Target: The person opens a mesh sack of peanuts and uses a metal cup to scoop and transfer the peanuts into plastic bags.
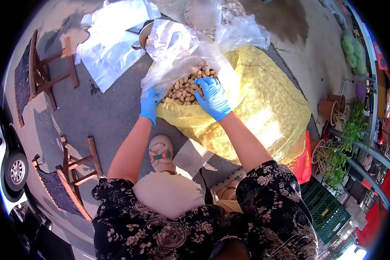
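Observation:
My left hand (149,107), in a blue glove, is closed at the lower left edge of a clear plastic bag (173,47). The mouth of a yellow mesh sack (273,99) lies just beside it. Unshelled peanuts (182,90) show in a heap at the opening, below the raised plastic. On their right side my blue-gloved right hand (214,99) rests with fingers curled into the peanuts. Its fingertips are partly hidden among them.
Clear plastic bags (112,52) lie on the ground at upper left, near a metal pot (145,34). Another filled clear bag (203,15) stands behind the sack. Wooden folding stools (71,173) are at left; a green crate (325,208) and potted plants (331,108) at right.

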Motion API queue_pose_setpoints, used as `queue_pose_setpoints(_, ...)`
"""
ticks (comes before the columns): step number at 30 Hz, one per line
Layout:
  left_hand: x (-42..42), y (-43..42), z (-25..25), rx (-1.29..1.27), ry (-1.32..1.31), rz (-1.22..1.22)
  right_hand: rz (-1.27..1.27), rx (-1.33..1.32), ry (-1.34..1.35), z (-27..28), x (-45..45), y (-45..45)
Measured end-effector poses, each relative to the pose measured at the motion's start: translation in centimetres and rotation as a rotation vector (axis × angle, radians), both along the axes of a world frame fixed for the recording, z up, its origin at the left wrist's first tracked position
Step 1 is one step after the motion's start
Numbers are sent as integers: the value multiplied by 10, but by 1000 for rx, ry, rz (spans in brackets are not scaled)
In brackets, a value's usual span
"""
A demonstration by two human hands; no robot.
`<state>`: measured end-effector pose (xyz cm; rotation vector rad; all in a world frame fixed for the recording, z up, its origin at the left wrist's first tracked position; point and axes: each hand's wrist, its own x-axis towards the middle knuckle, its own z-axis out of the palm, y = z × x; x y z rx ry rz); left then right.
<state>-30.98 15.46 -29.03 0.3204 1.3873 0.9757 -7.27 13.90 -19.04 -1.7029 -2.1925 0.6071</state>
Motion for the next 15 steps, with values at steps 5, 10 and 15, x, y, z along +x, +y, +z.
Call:
queue_pose_setpoints(5, 9, -3, -11, 154, 188, -110, -226, -116, -130, 1, 2, -30)
queue_pose_setpoints(10, 18, -1, -6, 218, 388, -238, -345, -394, 116, 33, -23, 3)
queue_pose_setpoints(15, 20, 8, 9, 120, 279, -353, -438, -374, 254, -17, -15, 5)
